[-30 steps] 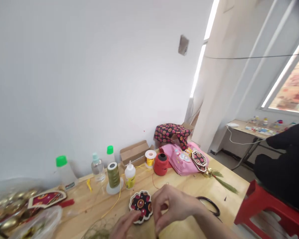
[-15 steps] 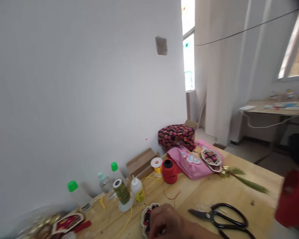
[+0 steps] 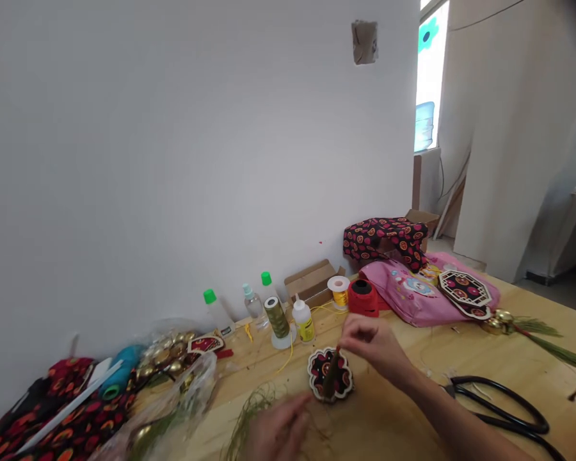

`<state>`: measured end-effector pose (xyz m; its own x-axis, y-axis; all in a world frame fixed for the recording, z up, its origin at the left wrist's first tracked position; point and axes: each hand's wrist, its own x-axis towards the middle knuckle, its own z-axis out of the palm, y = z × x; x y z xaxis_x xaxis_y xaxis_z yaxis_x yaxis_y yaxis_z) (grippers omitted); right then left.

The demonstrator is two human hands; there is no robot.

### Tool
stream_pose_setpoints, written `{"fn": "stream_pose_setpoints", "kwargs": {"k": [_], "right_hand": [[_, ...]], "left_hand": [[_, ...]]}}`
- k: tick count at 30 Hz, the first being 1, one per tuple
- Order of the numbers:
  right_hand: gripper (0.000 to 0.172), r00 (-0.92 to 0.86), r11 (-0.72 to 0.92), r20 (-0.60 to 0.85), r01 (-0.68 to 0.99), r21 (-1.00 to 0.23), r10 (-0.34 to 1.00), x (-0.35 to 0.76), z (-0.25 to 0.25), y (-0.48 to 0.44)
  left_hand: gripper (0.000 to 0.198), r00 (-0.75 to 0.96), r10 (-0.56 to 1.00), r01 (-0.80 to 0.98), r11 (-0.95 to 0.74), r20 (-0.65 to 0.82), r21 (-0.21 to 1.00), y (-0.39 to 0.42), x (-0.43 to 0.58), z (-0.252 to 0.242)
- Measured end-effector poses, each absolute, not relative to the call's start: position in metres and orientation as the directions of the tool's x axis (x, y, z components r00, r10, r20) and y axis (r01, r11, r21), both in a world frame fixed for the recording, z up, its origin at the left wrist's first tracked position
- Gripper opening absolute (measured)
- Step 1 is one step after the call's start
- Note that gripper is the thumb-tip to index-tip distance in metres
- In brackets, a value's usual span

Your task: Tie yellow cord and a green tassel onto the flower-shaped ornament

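My right hand (image 3: 372, 346) is closed in a pinch on the red top of a dark green tassel (image 3: 332, 378). The tassel hangs down in front of a scalloped, flower-patterned pendant (image 3: 344, 384) with a pale rim; whether they touch, I cannot tell. My left hand (image 3: 281, 429) is blurred at the bottom, its fingers stretched out and apart just left of the pendant. Loose green threads (image 3: 249, 416) spread beside that hand. Black-handled scissors (image 3: 499, 403) lie right of my right forearm, their blades mostly hidden by it.
Along the wall stand a glue bottle (image 3: 303, 322), a green thread spool (image 3: 277, 320), a yellow thread spool (image 3: 339, 294) and a red thread cone (image 3: 363, 299). A pink bag (image 3: 393, 298) bears an octagonal pendant (image 3: 464, 288). Gold bells (image 3: 166, 355) and patterned cloth (image 3: 98, 419) sit left.
The view has swung left and down, bringing the cloth, bells and my left hand into sight. My right hand, earlier over the scalloped pendant, is now raised, holding the green tassel.
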<state>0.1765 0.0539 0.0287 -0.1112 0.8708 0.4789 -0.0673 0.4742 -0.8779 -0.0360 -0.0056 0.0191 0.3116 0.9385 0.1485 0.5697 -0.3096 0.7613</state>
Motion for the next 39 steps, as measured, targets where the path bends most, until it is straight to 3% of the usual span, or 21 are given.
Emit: {"fn": "stream_pose_setpoints", "kwargs": {"k": [5,8,11,14,16,19,22,26,29,32,35,39], "right_hand": [[0.017,-0.052,0.41,0.419,-0.123,-0.904,0.907,0.184,0.031,0.055],[0.018,-0.063,0.426,0.434,-0.102,-0.899,0.899,0.18,0.026,0.054],[0.018,-0.12,0.46,0.465,-0.064,-0.885,0.877,0.175,0.024,0.051],[0.019,-0.159,0.461,0.463,-0.05,-0.886,0.872,0.172,0.025,0.047],[0.02,-0.161,0.458,0.46,-0.055,-0.887,0.873,0.171,0.027,0.045],[0.02,-0.163,0.452,0.457,-0.066,-0.89,0.875,0.171,0.03,0.044],[0.02,-0.168,0.469,0.473,-0.064,-0.881,0.865,0.172,0.031,0.044],[0.021,-0.182,0.48,0.477,-0.033,-0.877,0.86,0.173,0.028,0.046],[0.022,-0.173,0.469,0.46,0.011,-0.883,0.871,0.174,0.027,0.046],[0.022,-0.171,0.462,0.45,0.032,-0.886,0.876,0.175,0.028,0.046],[0.023,-0.172,0.457,0.445,0.041,-0.888,0.879,0.176,0.029,0.046],[0.023,-0.186,0.433,0.419,0.042,-0.9,0.889,0.173,0.025,0.049]], "left_hand": [[0.032,0.272,0.929,0.781,-0.365,0.25,0.507,-0.012,-0.074,0.045],[0.043,0.538,0.82,0.762,-0.572,0.196,0.302,-0.032,-0.081,0.019],[0.047,0.634,0.759,0.72,-0.649,0.148,0.246,-0.048,-0.075,-0.024],[0.045,0.816,0.575,0.569,-0.816,0.049,0.104,-0.049,-0.075,-0.032],[0.052,0.78,0.624,0.623,-0.781,0.04,0.045,-0.042,-0.084,-0.013],[0.034,0.68,0.73,0.732,-0.681,0.069,-0.009,-0.028,-0.107,0.02],[0.028,0.549,0.821,0.829,-0.559,0.158,0.018,-0.016,-0.119,0.025],[0.054,0.362,0.908,0.878,-0.408,0.209,0.252,-0.005,-0.111,0.003],[0.039,0.273,0.947,0.89,-0.315,0.167,0.329,0.001,-0.116,0.001],[0.025,0.272,0.959,0.905,-0.282,0.078,0.319,0.002,-0.14,0.021],[0.027,0.281,0.954,0.913,-0.298,0.103,0.279,-0.005,-0.148,0.043],[0.035,0.522,0.846,0.79,-0.527,0.106,0.314,-0.019,-0.098,0.047]]}}
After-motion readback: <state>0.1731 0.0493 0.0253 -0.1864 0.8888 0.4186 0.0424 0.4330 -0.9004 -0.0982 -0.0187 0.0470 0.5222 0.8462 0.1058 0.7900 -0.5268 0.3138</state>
